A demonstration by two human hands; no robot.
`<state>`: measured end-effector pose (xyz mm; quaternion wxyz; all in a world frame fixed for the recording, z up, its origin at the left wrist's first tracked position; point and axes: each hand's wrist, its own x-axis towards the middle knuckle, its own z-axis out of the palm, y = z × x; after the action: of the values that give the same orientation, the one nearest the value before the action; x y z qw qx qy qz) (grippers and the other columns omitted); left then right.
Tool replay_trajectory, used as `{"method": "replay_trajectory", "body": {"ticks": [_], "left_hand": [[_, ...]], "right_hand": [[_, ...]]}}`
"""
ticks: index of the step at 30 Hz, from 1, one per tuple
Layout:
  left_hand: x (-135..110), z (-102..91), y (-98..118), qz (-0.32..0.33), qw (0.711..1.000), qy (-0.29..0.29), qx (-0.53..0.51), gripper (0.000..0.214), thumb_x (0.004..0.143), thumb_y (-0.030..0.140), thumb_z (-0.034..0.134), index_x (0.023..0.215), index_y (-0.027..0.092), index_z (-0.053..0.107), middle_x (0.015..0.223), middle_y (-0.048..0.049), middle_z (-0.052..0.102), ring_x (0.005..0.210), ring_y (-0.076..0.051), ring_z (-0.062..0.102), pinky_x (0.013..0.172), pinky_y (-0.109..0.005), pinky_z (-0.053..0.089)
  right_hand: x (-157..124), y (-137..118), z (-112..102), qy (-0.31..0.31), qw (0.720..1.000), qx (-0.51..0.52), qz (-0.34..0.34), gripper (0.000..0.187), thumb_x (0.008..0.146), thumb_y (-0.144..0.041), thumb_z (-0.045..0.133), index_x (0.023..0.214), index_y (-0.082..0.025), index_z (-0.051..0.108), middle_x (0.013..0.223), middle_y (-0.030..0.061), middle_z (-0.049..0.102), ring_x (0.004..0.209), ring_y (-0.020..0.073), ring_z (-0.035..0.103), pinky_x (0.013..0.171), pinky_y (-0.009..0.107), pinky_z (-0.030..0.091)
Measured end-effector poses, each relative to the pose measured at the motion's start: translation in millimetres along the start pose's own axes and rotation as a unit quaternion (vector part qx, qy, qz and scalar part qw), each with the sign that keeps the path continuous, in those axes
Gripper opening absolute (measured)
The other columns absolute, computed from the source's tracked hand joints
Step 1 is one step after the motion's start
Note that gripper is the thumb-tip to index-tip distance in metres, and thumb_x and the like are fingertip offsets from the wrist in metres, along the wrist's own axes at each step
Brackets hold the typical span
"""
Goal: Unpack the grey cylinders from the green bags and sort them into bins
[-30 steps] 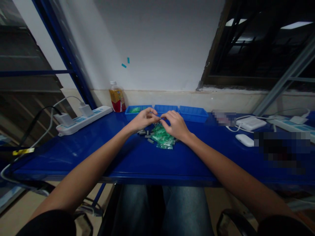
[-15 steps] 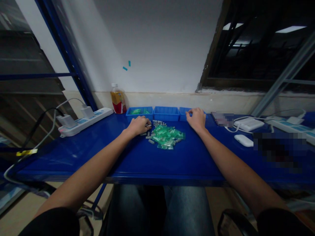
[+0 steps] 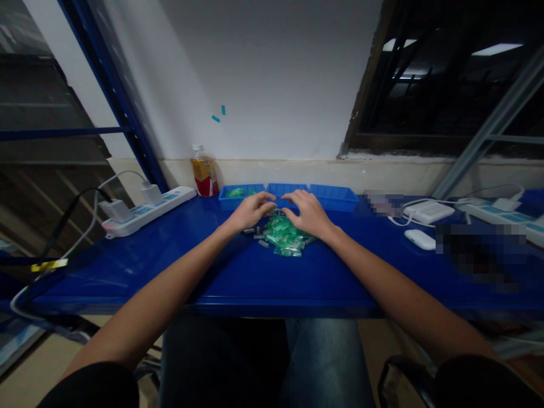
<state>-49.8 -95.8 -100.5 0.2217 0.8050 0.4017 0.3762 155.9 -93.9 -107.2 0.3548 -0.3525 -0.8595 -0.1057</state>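
Observation:
A heap of small clear-green plastic bags (image 3: 285, 233) lies mid-table, with small silver cylindrical pieces (image 3: 263, 244) at its left edge and back. My left hand (image 3: 250, 211) hovers over the heap's back left, fingers bent and thumb apart; I see nothing held in it. Facing it from the back right, my right hand (image 3: 309, 213) has curved fingers and a spread thumb, with nothing visible between them. The fingertips of the two hands are close but not touching. Behind them stand a left blue bin (image 3: 224, 202) containing green bags, a middle blue bin (image 3: 287, 187) and a right blue bin (image 3: 335, 199).
The blue table (image 3: 272, 283) runs along a wall. A drink bottle (image 3: 204, 173) and a power strip (image 3: 148, 212) with plugs stand at left. To the right are a white case (image 3: 420, 239), a white charger block (image 3: 428, 212), cables and another power strip (image 3: 510, 221).
My right hand has come left from in front of the right bin to the heap. My left hand has shifted slightly right and up, its fingers now more extended.

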Motion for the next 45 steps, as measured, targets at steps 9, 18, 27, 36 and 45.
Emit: {"method": "replay_trajectory", "body": {"ticks": [9,18,27,36,45], "left_hand": [[-1.1,0.6,4.9,0.019,0.992,0.007,-0.123,0.023,0.08,0.032,0.057,0.094,0.015,0.05,0.076,-0.0018,0.059,0.069,-0.012,0.058,0.066,-0.025,0.047],[-4.0,-1.9,11.3,0.061,0.992,0.044,0.102,0.027,0.088,0.036,0.045,0.09,0.014,0.061,0.084,-0.0044,0.066,0.075,-0.015,0.059,0.067,-0.025,0.044],[-0.8,-25.9,-9.5,-0.004,0.969,0.008,0.245,0.037,0.09,0.038,0.038,0.091,0.015,0.067,0.086,-0.0057,0.069,0.078,-0.019,0.061,0.073,-0.029,0.045],[-6.3,-24.5,-41.7,-0.046,0.942,-0.026,0.33,0.029,0.087,0.029,0.043,0.1,0.019,0.066,0.095,-0.0076,0.068,0.086,-0.021,0.062,0.074,-0.029,0.046],[-5.4,-8.2,-24.8,-0.081,0.899,-0.01,0.431,0.026,0.084,0.04,0.052,0.095,0.023,0.068,0.101,-0.0082,0.065,0.094,-0.027,0.057,0.078,-0.037,0.039]], "right_hand": [[3.2,-18.4,6.3,0.021,0.999,0.015,0.022,0.02,0.091,-0.031,0.044,0.088,-0.018,0.059,0.088,0.0078,0.062,0.085,0.0212,0.054,0.076,0.033,0.039],[2.3,-20.1,5.0,0.028,0.996,0.073,0.045,0.024,0.088,-0.031,0.048,0.107,-0.016,0.052,0.083,0.0055,0.06,0.082,0.0199,0.055,0.075,0.031,0.041],[37.1,1.3,-5.1,-0.062,0.993,-0.041,0.088,0.027,0.087,-0.036,0.045,0.09,-0.017,0.065,0.093,0.0097,0.066,0.09,0.0226,0.058,0.079,0.032,0.04],[86.6,74.9,21.5,-0.21,0.938,-0.088,0.262,0.026,0.079,-0.034,0.057,0.088,-0.015,0.072,0.094,0.0154,0.07,0.089,0.0243,0.065,0.072,0.028,0.044],[109.1,86.4,57.2,-0.258,0.925,-0.068,0.272,0.025,0.074,-0.037,0.065,0.092,-0.02,0.072,0.095,0.011,0.071,0.092,0.0226,0.065,0.074,0.027,0.046]]}}
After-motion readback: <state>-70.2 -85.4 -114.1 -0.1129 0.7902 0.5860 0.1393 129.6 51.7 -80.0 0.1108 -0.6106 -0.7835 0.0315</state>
